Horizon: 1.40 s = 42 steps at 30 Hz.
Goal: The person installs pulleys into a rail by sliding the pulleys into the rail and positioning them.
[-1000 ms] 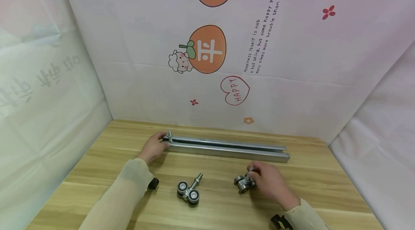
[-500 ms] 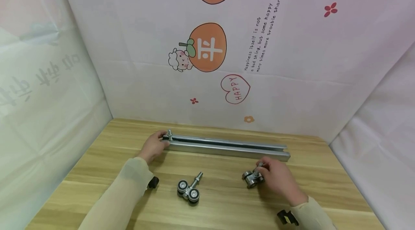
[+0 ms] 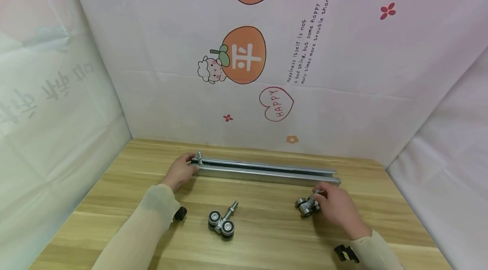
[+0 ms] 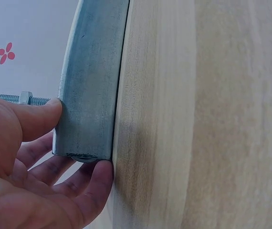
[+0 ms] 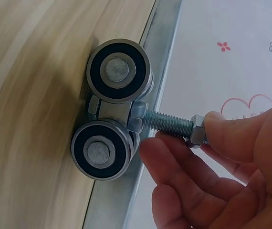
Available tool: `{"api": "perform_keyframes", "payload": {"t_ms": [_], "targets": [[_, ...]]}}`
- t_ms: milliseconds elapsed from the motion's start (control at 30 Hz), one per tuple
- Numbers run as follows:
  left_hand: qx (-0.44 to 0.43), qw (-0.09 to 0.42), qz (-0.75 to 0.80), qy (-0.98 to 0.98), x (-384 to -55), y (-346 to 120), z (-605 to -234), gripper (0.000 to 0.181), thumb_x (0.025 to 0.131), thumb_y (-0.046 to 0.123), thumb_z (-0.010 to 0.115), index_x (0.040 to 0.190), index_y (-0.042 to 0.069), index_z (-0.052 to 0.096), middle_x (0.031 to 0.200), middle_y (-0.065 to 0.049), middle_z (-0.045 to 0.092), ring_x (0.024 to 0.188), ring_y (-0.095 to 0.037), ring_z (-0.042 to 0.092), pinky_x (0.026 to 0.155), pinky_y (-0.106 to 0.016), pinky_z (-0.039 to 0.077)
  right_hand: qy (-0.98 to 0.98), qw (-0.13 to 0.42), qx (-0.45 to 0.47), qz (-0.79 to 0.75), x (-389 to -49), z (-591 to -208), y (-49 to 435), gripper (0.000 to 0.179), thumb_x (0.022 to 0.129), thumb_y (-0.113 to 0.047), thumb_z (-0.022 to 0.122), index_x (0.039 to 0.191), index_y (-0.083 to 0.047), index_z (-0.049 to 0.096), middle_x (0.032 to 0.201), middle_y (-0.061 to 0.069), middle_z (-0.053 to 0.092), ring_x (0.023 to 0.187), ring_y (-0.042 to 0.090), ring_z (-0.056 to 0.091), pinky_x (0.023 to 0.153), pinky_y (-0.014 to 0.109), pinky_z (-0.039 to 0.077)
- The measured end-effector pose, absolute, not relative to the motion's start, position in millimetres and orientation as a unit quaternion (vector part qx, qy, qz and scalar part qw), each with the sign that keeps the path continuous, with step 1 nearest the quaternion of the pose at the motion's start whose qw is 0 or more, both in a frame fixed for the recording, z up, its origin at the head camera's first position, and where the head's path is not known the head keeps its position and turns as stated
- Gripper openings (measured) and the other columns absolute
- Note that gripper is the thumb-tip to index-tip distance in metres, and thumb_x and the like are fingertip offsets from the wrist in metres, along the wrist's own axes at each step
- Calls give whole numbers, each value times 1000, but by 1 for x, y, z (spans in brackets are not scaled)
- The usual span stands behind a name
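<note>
A metal channel rail (image 3: pixel 263 173) lies along the back of the table, its slot facing up. My left hand (image 3: pixel 181 172) grips the rail's left end, thumb on the front wall and fingers around the end in the left wrist view. A threaded bolt with a nut (image 4: pixel 25 98) sticks up from the slot there; whatever it belongs to is hidden inside. My right hand (image 3: pixel 337 205) pinches the threaded stem of a roller trolley (image 5: pixel 112 112) by its nut, wheels downward, in front of the rail's right end. Another roller trolley (image 3: pixel 222 224) lies on its side mid-table.
The wood-grain table (image 3: pixel 263 244) ends at a printed white cloth (image 3: pixel 167 105) just behind the rail. More white cloth hangs at both sides. Black wrist straps (image 3: pixel 346 254) show near both sleeves.
My right hand has moved to the right and slightly back with its roller trolley, toward the rail's right end. My left hand stays on the rail, which has not shifted.
</note>
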<state>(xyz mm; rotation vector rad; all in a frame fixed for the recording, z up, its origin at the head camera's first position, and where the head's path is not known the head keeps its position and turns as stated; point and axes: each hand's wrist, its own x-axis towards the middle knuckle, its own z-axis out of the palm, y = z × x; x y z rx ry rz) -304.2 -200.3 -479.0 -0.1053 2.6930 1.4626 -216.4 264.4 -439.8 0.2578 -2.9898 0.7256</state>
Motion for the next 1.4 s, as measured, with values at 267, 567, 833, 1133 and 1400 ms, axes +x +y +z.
{"api": "perform_keyframes", "payload": {"t_ms": [267, 567, 833, 1133, 1400], "targets": [[-33, 32, 472, 880, -302, -199, -476, 54, 99, 12, 59, 150, 4, 42, 152, -22, 39, 134, -41, 40, 105, -55, 37, -970, 26, 73, 232, -217, -440, 279, 17, 98, -16, 63, 110, -5, 70, 90, 3, 68, 75, 16, 59, 65, 42, 50], [-35, 34, 468, 882, -301, -199, -476, 53, 100, 13, 59, 150, 5, 42, 152, -21, 39, 135, -41, 39, 105, -55, 36, -967, 7, 66, 247, -215, -436, 283, 19, 100, -12, 58, 112, -2, 68, 76, -1, 63, 64, 15, 53, 56, 35, 43], [-34, 30, 468, 882, -303, -199, -479, 53, 100, 13, 58, 149, 4, 42, 152, -22, 39, 135, -42, 38, 107, -56, 35, -963, -7, 62, 260, -212, -434, 284, 18, 100, -6, 56, 114, -1, 67, 75, 1, 61, 63, 15, 54, 54, 35, 43], [-36, 33, 472, 880, -301, -199, -476, 54, 100, 14, 58, 150, 6, 41, 153, -20, 38, 136, -41, 37, 107, -55, 35, -961, -12, 58, 269, -211, -432, 286, 19, 99, -3, 55, 115, 1, 66, 79, 3, 62, 63, 15, 56, 54, 35, 45], [-34, 33, 472, 880, -301, -199, -476, 53, 100, 13, 58, 150, 5, 41, 152, -20, 39, 136, -41, 39, 105, -55, 36, -959, -27, 52, 277, -213, -433, 293, 23, 101, -6, 55, 121, 1, 64, 80, 3, 63, 64, 17, 59, 55, 36, 46]]}}
